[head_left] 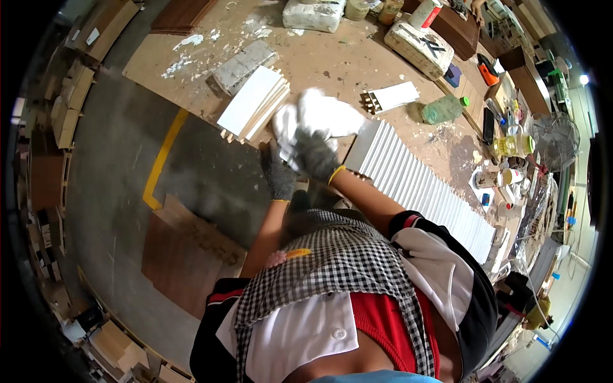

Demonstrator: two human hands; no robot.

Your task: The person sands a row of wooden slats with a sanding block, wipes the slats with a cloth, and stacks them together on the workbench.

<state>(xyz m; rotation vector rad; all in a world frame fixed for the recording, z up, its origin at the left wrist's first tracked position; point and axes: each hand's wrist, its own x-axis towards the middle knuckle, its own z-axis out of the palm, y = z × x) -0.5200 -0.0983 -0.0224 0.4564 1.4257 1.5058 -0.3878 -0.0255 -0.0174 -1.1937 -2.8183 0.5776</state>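
Observation:
A bunched white cloth (329, 117), smeared by motion, lies over the near edge of the workbench. My right hand (316, 158), in a dark grey glove with a yellow cuff, is closed on its near part. Beside it to the left, my left hand (278, 173), gloved alike, reaches up to the cloth's lower left side. Blur and cloth hide most of its fingers, so I cannot make out its grip. Left of the cloth sits a stack of white-faced strips (254, 102). To the right runs a long row of white boards (424, 191), packed side by side.
A few white strips (393, 97) lie beyond the cloth, near a green plastic bottle (442, 110). A paint-stained block (244, 67) stands behind the left stack. Brown boards (185, 262) lean low at the left, by a yellow floor line (165, 156).

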